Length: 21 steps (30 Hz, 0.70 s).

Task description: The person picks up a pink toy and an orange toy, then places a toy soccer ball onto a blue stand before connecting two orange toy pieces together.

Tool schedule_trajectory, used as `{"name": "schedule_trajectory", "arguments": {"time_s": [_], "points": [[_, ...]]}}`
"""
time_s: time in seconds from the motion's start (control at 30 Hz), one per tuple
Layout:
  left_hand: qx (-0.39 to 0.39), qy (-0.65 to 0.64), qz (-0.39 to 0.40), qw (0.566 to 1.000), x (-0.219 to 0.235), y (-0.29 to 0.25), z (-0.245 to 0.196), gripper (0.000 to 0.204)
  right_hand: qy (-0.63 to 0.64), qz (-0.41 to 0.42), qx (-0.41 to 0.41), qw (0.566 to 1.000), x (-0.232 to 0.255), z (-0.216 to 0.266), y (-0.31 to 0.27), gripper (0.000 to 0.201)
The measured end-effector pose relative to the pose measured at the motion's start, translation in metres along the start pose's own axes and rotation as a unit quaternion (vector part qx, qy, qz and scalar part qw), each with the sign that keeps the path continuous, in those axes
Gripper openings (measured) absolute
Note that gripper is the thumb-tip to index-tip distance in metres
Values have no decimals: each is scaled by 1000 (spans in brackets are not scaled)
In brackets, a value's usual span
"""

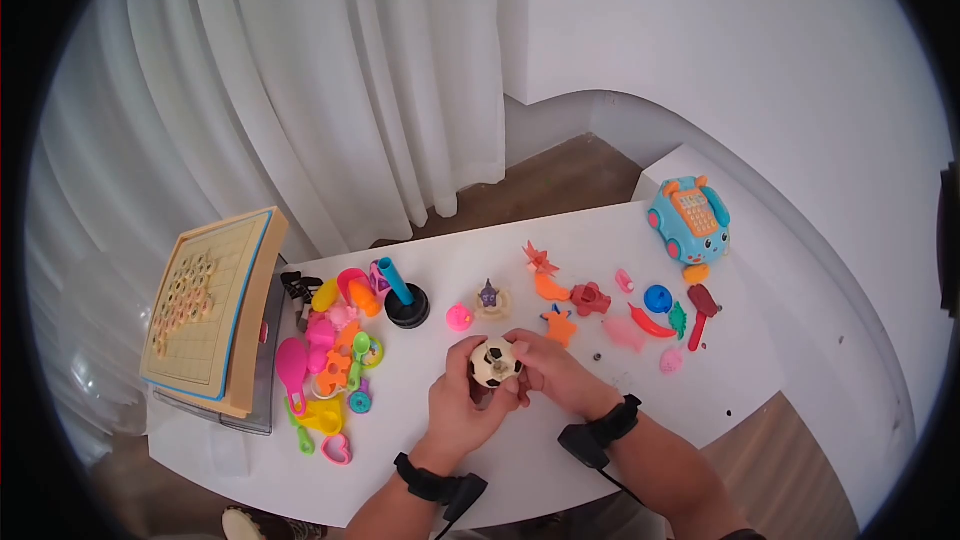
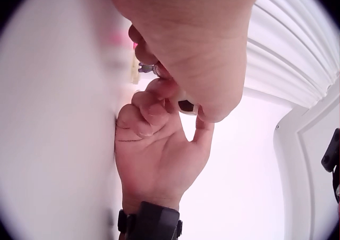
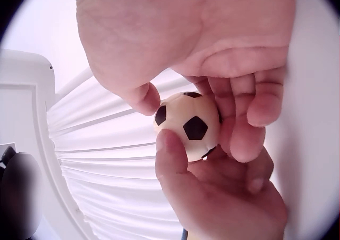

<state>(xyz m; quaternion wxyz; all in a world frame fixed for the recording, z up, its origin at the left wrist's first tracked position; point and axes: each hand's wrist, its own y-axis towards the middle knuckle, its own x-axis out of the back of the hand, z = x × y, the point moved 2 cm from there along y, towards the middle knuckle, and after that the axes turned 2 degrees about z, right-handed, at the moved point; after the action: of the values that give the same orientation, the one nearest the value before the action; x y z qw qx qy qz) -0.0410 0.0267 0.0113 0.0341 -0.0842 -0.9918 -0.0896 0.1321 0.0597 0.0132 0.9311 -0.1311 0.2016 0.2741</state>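
A small black and white toy football (image 1: pixel 495 363) is held between both hands above the table's front part. My left hand (image 1: pixel 465 407) grips it from the left, with its thumb on the ball. On the other side my right hand (image 1: pixel 562 374) holds it with thumb and curled fingers. In the right wrist view the ball (image 3: pixel 188 124) sits between the thumbs and fingers of the two hands. The left wrist view shows only a small part of the ball (image 2: pixel 187 106), the rest hidden by the hands.
Colourful toys lie left, around a pink spoon (image 1: pixel 292 364), beside a tilted chess board (image 1: pixel 222 305) and a black-based blue post (image 1: pixel 407 308). A purple figure (image 1: pixel 488 295) stands beyond the hands. Orange shapes, a red hammer (image 1: pixel 703 302) and a toy telephone (image 1: pixel 690 220) are right.
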Motion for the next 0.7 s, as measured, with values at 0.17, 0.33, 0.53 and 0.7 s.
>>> {"name": "schedule_trajectory", "arguments": {"time_s": [0.17,0.33,0.53,0.7], "points": [[-79,79,19,993,3,3,-4,57,-158,5,20,987,-7,6,-3,52],[-32,-29,67,997,2,-1,-4,49,-128,22,-26,991,-3,16,-9,50],[-11,-73,74,995,1,0,-2,51,-121,35,-30,992,-3,21,-9,51],[-97,-65,68,991,-2,4,-5,63,7,57,-37,998,6,13,-9,47]]}}
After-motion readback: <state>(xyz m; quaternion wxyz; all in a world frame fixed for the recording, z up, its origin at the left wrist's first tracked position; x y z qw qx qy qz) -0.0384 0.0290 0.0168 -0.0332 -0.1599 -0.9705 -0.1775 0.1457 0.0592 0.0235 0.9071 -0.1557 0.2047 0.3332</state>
